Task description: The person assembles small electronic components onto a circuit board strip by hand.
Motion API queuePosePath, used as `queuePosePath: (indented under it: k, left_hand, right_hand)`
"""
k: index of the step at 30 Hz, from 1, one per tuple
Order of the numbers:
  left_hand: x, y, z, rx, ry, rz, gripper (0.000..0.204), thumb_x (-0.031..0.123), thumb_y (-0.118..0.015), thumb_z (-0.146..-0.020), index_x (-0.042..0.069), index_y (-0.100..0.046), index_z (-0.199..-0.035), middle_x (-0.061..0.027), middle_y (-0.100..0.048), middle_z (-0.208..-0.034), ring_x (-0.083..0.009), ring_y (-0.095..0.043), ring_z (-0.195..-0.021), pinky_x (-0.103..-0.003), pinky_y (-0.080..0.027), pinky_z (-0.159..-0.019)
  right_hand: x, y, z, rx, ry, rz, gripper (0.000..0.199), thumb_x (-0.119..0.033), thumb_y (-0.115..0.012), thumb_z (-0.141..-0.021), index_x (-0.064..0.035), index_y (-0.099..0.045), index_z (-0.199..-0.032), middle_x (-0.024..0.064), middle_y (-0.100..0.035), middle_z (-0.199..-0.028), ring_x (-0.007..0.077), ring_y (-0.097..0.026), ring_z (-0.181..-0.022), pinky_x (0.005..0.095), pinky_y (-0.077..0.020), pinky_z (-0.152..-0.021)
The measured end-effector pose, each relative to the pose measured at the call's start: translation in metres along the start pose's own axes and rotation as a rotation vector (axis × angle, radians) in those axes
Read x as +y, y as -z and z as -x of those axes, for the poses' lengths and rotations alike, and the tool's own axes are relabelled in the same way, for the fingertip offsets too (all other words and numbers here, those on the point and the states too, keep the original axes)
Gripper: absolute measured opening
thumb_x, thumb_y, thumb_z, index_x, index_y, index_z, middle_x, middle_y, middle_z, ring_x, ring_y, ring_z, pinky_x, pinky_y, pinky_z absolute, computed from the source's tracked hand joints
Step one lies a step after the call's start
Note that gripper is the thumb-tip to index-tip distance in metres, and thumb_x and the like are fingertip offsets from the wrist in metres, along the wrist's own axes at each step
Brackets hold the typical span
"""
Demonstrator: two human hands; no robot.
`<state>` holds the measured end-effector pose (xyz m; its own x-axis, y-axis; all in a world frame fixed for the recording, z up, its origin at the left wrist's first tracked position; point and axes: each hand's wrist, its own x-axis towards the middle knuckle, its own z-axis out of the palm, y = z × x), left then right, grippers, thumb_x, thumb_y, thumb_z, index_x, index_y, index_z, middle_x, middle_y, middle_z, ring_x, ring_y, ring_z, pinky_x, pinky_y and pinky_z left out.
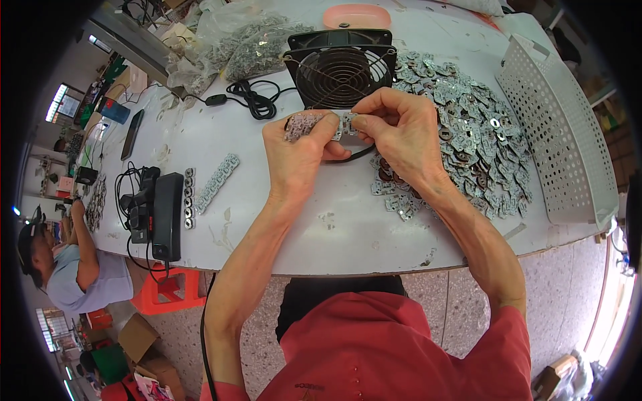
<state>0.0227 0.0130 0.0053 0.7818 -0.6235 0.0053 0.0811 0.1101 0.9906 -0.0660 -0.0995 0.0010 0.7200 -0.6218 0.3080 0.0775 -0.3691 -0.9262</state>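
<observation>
In front of the fan, my left hand [291,157] is closed around a strip of small metal plates [304,125] with holes in them. My right hand [409,137] pinches the strip's right end, where a small plate [346,125] shows between both thumbs. Whether that plate is joined to the strip, I cannot tell. A large heap of loose silvery metal plates [478,134], some with brown round parts, spreads beside and beyond my right hand. To the left on the table lie a long row of similar plates [218,184] and a narrower row [189,200] with dark round holes.
A black fan [341,70] with a wire guard stands beyond my hands, its coiled cable [257,100] to the left. A white perforated basket [562,127] borders the heap. Farther left are a black power strip [167,217], plastic bags of parts [247,50] and a seated person [83,267].
</observation>
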Motion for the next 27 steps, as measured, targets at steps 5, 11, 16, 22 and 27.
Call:
queuePosePath:
  k: [5, 11, 16, 22, 27]
  left_hand:
    - [0.0, 0.004, -0.003, -0.026, 0.059, 0.064, 0.017, 0.003, -0.06, -0.078, -0.009, -0.062, -0.09, -0.0088, -0.06, -0.068, -0.0117, -0.056, -0.05, -0.026, -0.053, -0.049]
    - [0.004, -0.002, 0.002, -0.177, 0.011, -0.028, 0.024, 0.005, -0.061, -0.078, -0.009, -0.062, -0.097, -0.0075, -0.058, -0.068, -0.0116, -0.055, -0.05, -0.027, -0.052, -0.049]
    - [0.004, -0.012, 0.003, -0.182, 0.042, -0.031, 0.021, 0.005, -0.061, -0.078, -0.008, -0.064, -0.094, -0.0064, -0.058, -0.068, -0.0112, -0.054, -0.049, -0.026, -0.051, -0.048]
    - [0.003, -0.016, 0.008, -0.205, 0.044, -0.178, 0.019, 0.004, -0.062, -0.079, -0.006, -0.064, -0.095, -0.0064, -0.06, -0.07, -0.0105, -0.053, -0.048, -0.024, -0.049, -0.048]
    - [0.0, -0.028, 0.017, -0.467, -0.077, -0.405, 0.023, 0.0, -0.062, -0.078, -0.001, -0.065, -0.101, -0.0031, -0.061, -0.071, -0.0082, -0.053, -0.05, -0.022, -0.046, -0.048]
  right_hand:
    - [-0.002, 0.006, -0.002, -0.038, -0.003, -0.011, 0.007, 0.003, -0.062, -0.074, 0.0044, -0.063, -0.081, 0.005, -0.062, -0.066, 0.0081, -0.056, -0.057, 0.0211, -0.0465, -0.054]
    - [-0.003, 0.018, -0.01, -0.044, -0.069, -0.057, 0.009, 0.0, -0.065, -0.069, 0.0041, -0.066, -0.077, 0.0094, -0.064, -0.063, 0.0115, -0.059, -0.056, 0.0249, -0.0473, -0.052]
    - [-0.013, 0.036, -0.014, -0.19, -0.109, -0.043, 0.009, -0.001, -0.066, -0.069, 0.0041, -0.066, -0.076, 0.0081, -0.063, -0.062, 0.0102, -0.058, -0.053, 0.0218, -0.0467, -0.05]
    - [-0.022, 0.062, -0.022, 0.013, -0.105, -0.221, 0.009, -0.002, -0.065, -0.073, 0.0048, -0.066, -0.079, 0.0081, -0.064, -0.069, 0.011, -0.06, -0.059, 0.0207, -0.0492, -0.054]
    - [-0.021, 0.049, -0.018, -0.017, -0.154, -0.276, 0.012, -0.003, -0.065, -0.075, 0.0051, -0.065, -0.083, 0.0089, -0.064, -0.072, 0.0119, -0.061, -0.061, 0.0205, -0.05, -0.056]
